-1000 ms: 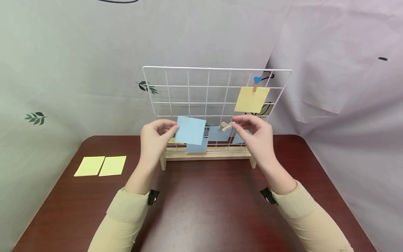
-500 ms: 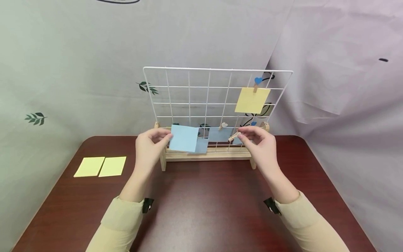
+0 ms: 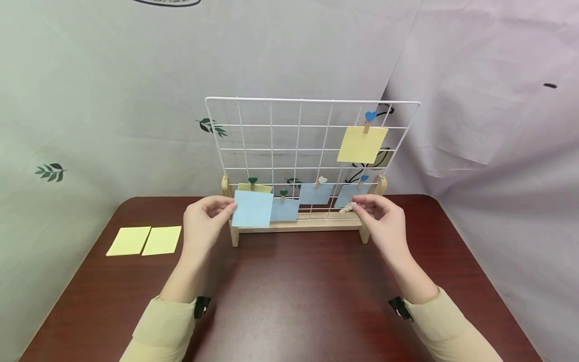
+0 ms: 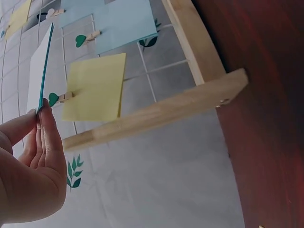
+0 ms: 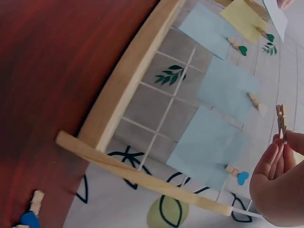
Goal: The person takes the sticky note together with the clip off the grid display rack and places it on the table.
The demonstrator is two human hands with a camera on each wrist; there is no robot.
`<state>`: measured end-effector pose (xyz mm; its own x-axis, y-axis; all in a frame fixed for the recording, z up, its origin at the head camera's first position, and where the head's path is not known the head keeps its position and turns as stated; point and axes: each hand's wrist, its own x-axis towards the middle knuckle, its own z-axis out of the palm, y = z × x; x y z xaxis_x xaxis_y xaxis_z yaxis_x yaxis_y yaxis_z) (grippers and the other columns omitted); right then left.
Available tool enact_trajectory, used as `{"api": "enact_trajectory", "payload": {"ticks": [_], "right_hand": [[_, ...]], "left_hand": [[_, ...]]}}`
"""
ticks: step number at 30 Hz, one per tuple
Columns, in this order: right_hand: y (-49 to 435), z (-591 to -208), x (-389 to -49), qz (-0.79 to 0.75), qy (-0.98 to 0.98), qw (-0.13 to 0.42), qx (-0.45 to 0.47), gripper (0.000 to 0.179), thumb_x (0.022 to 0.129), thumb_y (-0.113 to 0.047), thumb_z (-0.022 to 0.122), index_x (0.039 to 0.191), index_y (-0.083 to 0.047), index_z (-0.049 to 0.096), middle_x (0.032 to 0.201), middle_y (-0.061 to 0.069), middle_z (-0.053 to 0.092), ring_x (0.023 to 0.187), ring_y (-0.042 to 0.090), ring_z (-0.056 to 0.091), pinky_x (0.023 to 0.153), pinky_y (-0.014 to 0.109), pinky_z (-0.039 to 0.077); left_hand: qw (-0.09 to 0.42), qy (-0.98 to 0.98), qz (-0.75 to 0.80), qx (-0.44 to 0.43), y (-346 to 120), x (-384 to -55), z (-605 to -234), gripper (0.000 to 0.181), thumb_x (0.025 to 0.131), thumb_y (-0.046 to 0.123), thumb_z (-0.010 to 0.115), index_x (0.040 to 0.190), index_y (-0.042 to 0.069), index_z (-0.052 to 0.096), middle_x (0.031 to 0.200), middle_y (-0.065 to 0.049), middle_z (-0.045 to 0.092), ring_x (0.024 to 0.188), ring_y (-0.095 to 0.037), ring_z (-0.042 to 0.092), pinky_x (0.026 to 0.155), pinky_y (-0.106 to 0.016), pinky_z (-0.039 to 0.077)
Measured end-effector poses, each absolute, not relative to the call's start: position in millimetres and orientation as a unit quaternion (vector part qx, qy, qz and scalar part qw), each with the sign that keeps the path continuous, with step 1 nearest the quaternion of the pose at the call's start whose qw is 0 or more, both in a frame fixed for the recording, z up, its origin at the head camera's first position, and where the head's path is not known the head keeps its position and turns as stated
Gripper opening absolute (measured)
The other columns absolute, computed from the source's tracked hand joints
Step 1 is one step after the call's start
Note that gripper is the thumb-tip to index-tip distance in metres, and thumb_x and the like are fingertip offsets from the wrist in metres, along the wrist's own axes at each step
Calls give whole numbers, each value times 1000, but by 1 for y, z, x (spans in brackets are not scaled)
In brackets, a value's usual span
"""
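Observation:
My left hand pinches a square blue sticky note by its side edge, held in front of the wire grid rack. In the left wrist view this blue note shows nearly edge-on between thumb and fingers. My right hand pinches a small wooden clothespin with a white heart; the right wrist view shows the clothespin upright at the fingertips. On the rack's lower part hang a yellow note and several blue notes, each under a heart clothespin. Another yellow note hangs upper right.
Two yellow sticky pads lie side by side on the left of the dark red table. The rack has a wooden base. A loose clothespin and a blue heart lie at the table's edge in the right wrist view.
Both hands have drawn lower and apart, the left one leftward with the blue note, the right one rightward with the clothespin. More of the notes clipped behind them now shows.

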<state>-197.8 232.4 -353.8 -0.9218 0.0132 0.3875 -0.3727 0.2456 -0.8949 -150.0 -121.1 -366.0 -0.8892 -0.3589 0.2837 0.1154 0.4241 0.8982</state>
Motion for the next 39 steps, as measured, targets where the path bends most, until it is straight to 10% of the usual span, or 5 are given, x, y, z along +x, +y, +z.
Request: {"api": "enact_trajectory", "payload": {"ticks": [17, 29, 39], "right_hand": [[264, -390, -189, 569, -806, 147, 70, 18, 92, 4, 79, 110, 8, 78, 86, -28, 71, 75, -8, 67, 71, 6, 54], [285, -411, -182, 507, -850, 137, 43, 19, 92, -2, 80, 111, 2, 80, 92, 16, 80, 72, -6, 67, 68, 8, 53], [302, -424, -177, 510, -848, 138, 32, 17, 92, 1, 79, 109, 4, 79, 86, -21, 75, 76, -12, 66, 72, 5, 54]], "left_hand": [[211, -826, -511, 114, -145, -135, -386, 12, 94, 9, 81, 102, -1, 82, 90, -18, 81, 65, 11, 65, 59, -10, 50], [180, -841, -486, 151, -164, -125, -402, 14, 95, 9, 79, 105, -1, 81, 85, -8, 81, 63, 10, 64, 58, -12, 52], [158, -847, -477, 175, -177, -114, -414, 19, 96, 12, 79, 108, -2, 80, 89, -11, 82, 63, 11, 64, 58, -12, 51]]}}
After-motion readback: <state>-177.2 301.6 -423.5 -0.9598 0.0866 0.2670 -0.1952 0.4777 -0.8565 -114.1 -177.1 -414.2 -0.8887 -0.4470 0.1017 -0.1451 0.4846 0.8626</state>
